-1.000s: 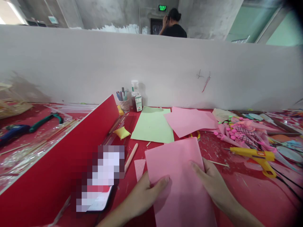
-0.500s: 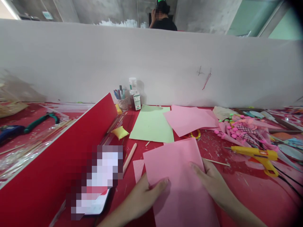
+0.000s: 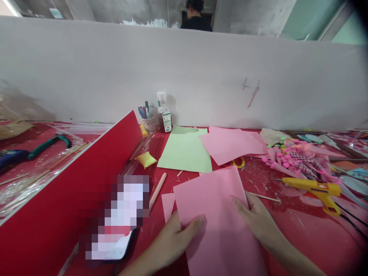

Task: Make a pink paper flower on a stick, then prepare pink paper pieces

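A pink sheet of paper (image 3: 214,214) is held in front of me, its lower part running out of the frame. My left hand (image 3: 184,232) grips its left edge, thumb on top and fingers hidden underneath. On the right edge, my right hand (image 3: 253,214) pinches the sheet the same way. Beyond it a light green sheet (image 3: 186,149) lies flat, with more pink sheets (image 3: 232,143) to its right. A small pink piece (image 3: 167,205) shows beside my left hand, and a thin wooden stick (image 3: 266,196) lies past my right hand.
A yellow glue gun (image 3: 313,188) and a pile of pink cone-shaped pieces (image 3: 296,157) lie at right. To the left are a phone (image 3: 123,218), a yellow packet (image 3: 146,159) and a red upright board (image 3: 86,180). A pen cup (image 3: 148,123) and bottle (image 3: 165,117) stand by the white partition (image 3: 195,76).
The view has tilted slightly, so the background sits a little higher. Both hands keep the pink sheet in nearly the same position. Behind the partition, the person's raised hand no longer shows.
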A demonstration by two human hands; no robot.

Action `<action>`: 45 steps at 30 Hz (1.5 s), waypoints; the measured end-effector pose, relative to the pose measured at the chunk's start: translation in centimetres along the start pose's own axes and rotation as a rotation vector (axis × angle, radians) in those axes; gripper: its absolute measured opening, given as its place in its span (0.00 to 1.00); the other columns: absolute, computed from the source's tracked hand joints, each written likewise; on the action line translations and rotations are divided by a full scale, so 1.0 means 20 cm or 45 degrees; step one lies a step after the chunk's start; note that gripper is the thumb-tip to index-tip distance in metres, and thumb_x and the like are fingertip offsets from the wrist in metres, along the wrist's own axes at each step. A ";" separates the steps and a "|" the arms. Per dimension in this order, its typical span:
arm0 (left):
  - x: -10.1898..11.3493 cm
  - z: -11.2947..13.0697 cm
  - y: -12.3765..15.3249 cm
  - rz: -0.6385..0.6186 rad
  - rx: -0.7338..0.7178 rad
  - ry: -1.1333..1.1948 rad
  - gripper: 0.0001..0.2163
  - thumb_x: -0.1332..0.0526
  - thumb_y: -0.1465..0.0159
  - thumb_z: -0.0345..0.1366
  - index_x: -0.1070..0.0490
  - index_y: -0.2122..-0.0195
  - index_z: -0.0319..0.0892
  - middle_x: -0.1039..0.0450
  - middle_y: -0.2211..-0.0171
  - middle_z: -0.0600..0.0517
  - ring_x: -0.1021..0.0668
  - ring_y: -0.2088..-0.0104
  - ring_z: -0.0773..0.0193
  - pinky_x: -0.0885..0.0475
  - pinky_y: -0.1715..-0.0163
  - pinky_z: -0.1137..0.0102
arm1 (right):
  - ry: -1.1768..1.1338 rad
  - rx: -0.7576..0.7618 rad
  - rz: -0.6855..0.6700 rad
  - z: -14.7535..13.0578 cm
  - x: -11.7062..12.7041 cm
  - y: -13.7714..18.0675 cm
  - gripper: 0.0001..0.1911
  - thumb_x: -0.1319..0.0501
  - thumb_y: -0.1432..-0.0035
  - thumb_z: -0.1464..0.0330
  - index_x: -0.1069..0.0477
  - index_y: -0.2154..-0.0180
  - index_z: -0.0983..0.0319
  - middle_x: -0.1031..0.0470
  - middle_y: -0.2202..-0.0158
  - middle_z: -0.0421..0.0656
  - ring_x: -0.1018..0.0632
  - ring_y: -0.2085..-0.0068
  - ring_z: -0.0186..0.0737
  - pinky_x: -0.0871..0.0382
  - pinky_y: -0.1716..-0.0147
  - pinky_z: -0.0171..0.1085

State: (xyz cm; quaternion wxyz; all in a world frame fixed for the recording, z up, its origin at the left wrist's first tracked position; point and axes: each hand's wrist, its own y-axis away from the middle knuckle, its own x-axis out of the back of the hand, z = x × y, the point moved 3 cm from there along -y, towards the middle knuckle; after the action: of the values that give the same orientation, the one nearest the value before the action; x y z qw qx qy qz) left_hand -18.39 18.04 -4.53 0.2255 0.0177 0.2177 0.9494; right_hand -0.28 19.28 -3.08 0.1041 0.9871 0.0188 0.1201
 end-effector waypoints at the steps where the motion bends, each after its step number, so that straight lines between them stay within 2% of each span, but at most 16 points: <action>1: 0.00 0.00 0.00 0.007 0.003 0.005 0.21 0.46 0.44 0.48 0.34 0.54 0.40 0.28 0.61 0.45 0.28 0.59 0.58 0.33 0.60 0.67 | 0.006 0.009 0.007 0.00 0.00 0.00 0.17 0.46 0.49 0.61 0.30 0.62 0.65 0.24 0.67 0.45 0.25 0.66 0.44 0.31 0.69 0.37; 7: -0.01 0.01 0.02 0.026 -0.005 -0.003 0.18 0.46 0.44 0.48 0.30 0.60 0.40 0.28 0.63 0.47 0.29 0.59 0.58 0.34 0.58 0.66 | 0.054 0.065 0.103 0.02 0.01 -0.01 0.17 0.45 0.49 0.61 0.30 0.61 0.65 0.25 0.65 0.46 0.25 0.63 0.46 0.31 0.66 0.38; 14: -0.02 0.00 0.02 0.041 0.007 -0.036 0.18 0.45 0.46 0.50 0.29 0.70 0.39 0.28 0.69 0.48 0.28 0.63 0.60 0.33 0.61 0.67 | 0.075 0.089 0.119 0.01 0.00 -0.01 0.18 0.45 0.49 0.61 0.31 0.59 0.65 0.25 0.64 0.46 0.26 0.62 0.46 0.32 0.64 0.39; 19: -0.02 0.01 0.02 -0.021 -0.026 -0.025 0.19 0.46 0.44 0.49 0.30 0.65 0.37 0.28 0.65 0.46 0.28 0.61 0.59 0.33 0.60 0.65 | 0.085 0.071 0.064 0.02 0.01 -0.02 0.18 0.45 0.49 0.61 0.31 0.60 0.65 0.25 0.66 0.46 0.26 0.64 0.44 0.32 0.66 0.38; 23: -0.02 0.03 0.03 -0.129 -0.068 0.024 0.18 0.48 0.42 0.47 0.31 0.60 0.37 0.29 0.61 0.45 0.29 0.57 0.57 0.35 0.57 0.63 | -0.017 -0.020 -0.015 0.04 0.02 -0.01 0.19 0.45 0.50 0.60 0.30 0.61 0.66 0.25 0.69 0.47 0.25 0.69 0.43 0.31 0.71 0.39; 26: -0.03 0.04 0.03 -0.168 -0.096 0.029 0.19 0.49 0.41 0.46 0.31 0.59 0.38 0.30 0.59 0.44 0.31 0.55 0.55 0.36 0.55 0.62 | -0.071 -0.093 -0.005 0.05 0.04 0.02 0.18 0.44 0.52 0.59 0.30 0.64 0.66 0.25 0.70 0.47 0.25 0.69 0.44 0.31 0.71 0.39; 31: -0.02 0.03 0.03 -0.155 -0.129 0.013 0.19 0.48 0.42 0.47 0.31 0.59 0.38 0.29 0.60 0.43 0.32 0.53 0.54 0.36 0.55 0.61 | -0.059 -0.141 -0.008 0.07 0.05 0.04 0.17 0.43 0.53 0.59 0.30 0.68 0.67 0.26 0.70 0.47 0.26 0.69 0.43 0.32 0.72 0.37; 38: -0.02 0.02 0.03 -0.184 -0.087 0.030 0.19 0.48 0.42 0.47 0.31 0.58 0.39 0.28 0.61 0.44 0.31 0.55 0.55 0.34 0.57 0.63 | -0.113 -0.132 -0.007 0.08 0.04 0.03 0.18 0.44 0.53 0.57 0.30 0.70 0.66 0.29 0.77 0.43 0.30 0.75 0.38 0.36 0.77 0.34; 45: -0.03 0.02 0.03 -0.130 -0.090 -0.037 0.21 0.46 0.43 0.46 0.38 0.50 0.41 0.29 0.59 0.45 0.29 0.57 0.57 0.34 0.58 0.63 | -0.034 -0.112 -0.008 0.08 0.06 0.02 0.17 0.46 0.50 0.57 0.33 0.77 0.66 0.33 0.80 0.40 0.33 0.77 0.34 0.40 0.79 0.31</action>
State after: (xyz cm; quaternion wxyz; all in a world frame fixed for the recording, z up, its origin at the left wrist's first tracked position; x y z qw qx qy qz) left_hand -18.13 17.51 -3.89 0.2773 0.0125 0.1814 0.9434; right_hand 1.23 18.65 -4.30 0.1478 0.9831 0.0152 0.1073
